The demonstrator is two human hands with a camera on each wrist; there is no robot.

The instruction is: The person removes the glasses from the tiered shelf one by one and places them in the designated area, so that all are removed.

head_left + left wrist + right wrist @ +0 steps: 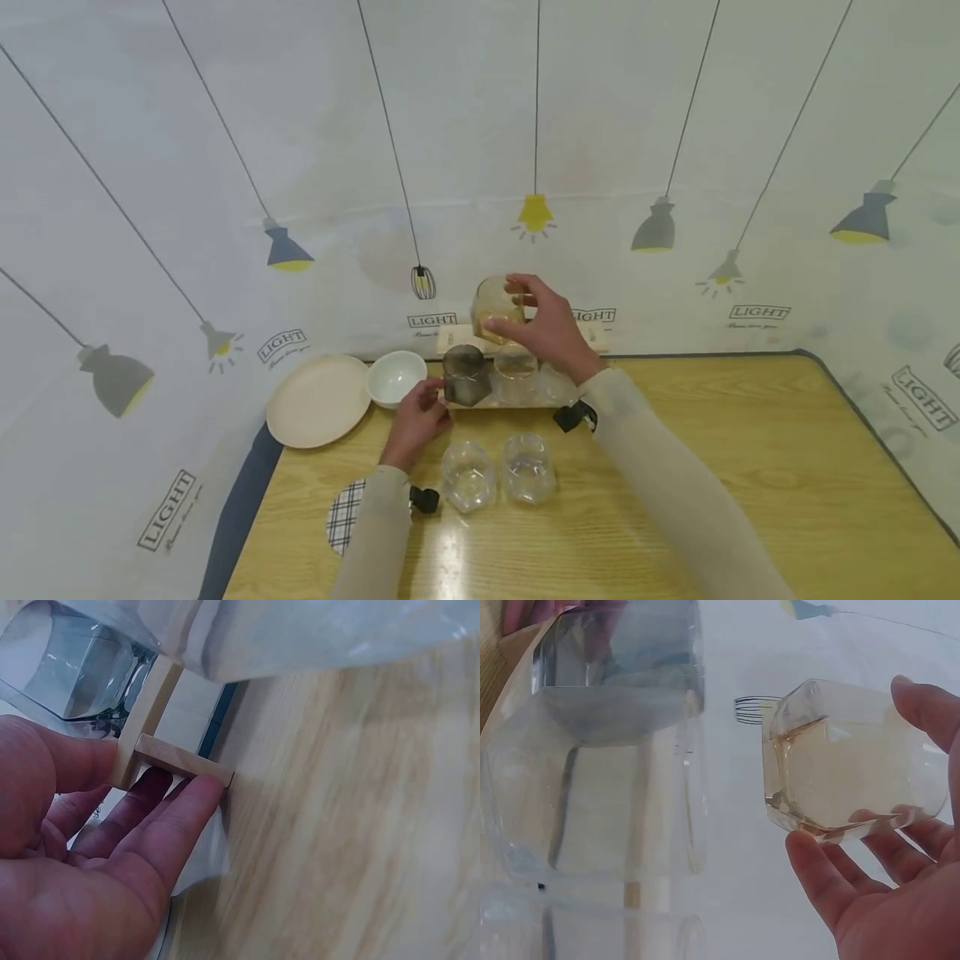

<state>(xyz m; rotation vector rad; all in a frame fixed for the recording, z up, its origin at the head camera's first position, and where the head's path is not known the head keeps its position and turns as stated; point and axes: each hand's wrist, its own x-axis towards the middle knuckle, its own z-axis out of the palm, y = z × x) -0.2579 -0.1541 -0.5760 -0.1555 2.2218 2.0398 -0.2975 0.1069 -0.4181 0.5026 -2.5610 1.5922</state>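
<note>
An amber-tinted faceted drinking glass (493,307) is held by my right hand (553,329), raised above a small wooden rack (453,337). In the right wrist view, the thumb and fingers lie on opposite sides of this glass (855,769). My left hand (417,423) grips the left end of the rack; its thumb presses on the board (152,705) and the fingers reach under by the short leg (184,760). On the rack stand a smoky grey glass (467,379), a clear glass (516,382) and another clear glass (557,387), partly hidden by the right wrist.
Two clear glasses, one on the left (468,479) and one on the right (528,471), stand on the wooden table (712,467) in front of the rack. A pale plate (318,402) and white bowl (397,379) sit left. A plaid round mat (343,518) lies under the left forearm.
</note>
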